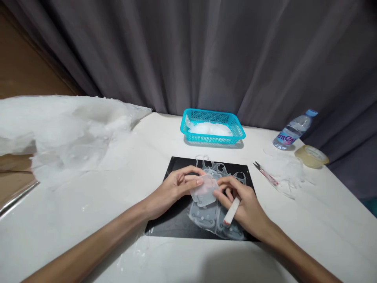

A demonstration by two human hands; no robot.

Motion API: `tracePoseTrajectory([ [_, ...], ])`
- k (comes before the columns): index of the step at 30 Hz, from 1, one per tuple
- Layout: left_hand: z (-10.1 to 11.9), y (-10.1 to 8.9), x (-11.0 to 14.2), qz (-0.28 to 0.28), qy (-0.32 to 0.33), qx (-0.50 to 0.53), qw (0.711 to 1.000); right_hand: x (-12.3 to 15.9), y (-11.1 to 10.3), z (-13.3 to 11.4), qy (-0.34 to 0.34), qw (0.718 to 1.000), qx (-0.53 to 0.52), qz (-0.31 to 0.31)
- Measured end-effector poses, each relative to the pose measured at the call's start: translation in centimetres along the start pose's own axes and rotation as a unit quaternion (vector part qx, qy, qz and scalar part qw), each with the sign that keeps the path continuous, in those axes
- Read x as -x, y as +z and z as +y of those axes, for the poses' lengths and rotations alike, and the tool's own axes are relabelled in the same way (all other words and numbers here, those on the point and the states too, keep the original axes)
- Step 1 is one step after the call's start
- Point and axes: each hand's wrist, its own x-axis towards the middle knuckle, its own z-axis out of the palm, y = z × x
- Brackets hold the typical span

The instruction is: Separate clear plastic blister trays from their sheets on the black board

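Note:
My left hand (182,182) pinches a small translucent plastic piece (205,196) between thumb and fingers. At that piece's right edge are the curled fingertips of my right hand (240,198), which also grips a white stick-like handle (232,212) with a reddish end. The stick's other end is hidden in the hand. Below both hands, a translucent moulded plastic sheet (203,217) with rounded panels lies on a black mat (173,226). Cut-out looping strips (224,169) of the same material rest at the mat's far side.
Behind the mat stands a turquoise basket (212,138) holding white translucent pieces. Small scissors (266,175), a heap of clear scraps (285,167), a tape roll (311,156) and a water bottle (293,131) are at right. A large plastic bag (73,133) covers the left side.

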Motion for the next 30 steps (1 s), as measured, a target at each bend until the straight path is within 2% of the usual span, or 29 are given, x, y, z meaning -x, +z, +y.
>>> tracePoseTrajectory([
  [4,0.2,0.2,0.1,-0.027,-0.002,0.035,0.999,-0.2,-0.3,0.0,0.042,0.996,-0.077,0.007],
  [7,0.5,0.3,0.2,-0.041,0.018,0.019,0.999,-0.4,-0.8,0.1,0.056,0.993,-0.107,0.013],
  [16,0.9,1.8,1.0,-0.011,0.055,-0.013,0.998,-1.2,-1.4,1.7,0.048,0.997,-0.065,-0.002],
  [20,0.4,1.3,0.6,-0.009,0.072,-0.013,0.997,-1.3,-1.6,1.4,0.065,0.993,-0.098,-0.024],
  [24,-0.3,0.4,0.1,-0.006,0.116,-0.022,0.993,-1.4,-1.7,1.5,0.073,0.990,-0.114,-0.041],
  [30,-0.9,0.2,-0.1,0.006,0.147,-0.047,0.988,-1.4,-1.7,1.8,0.063,0.993,-0.085,-0.044],
])
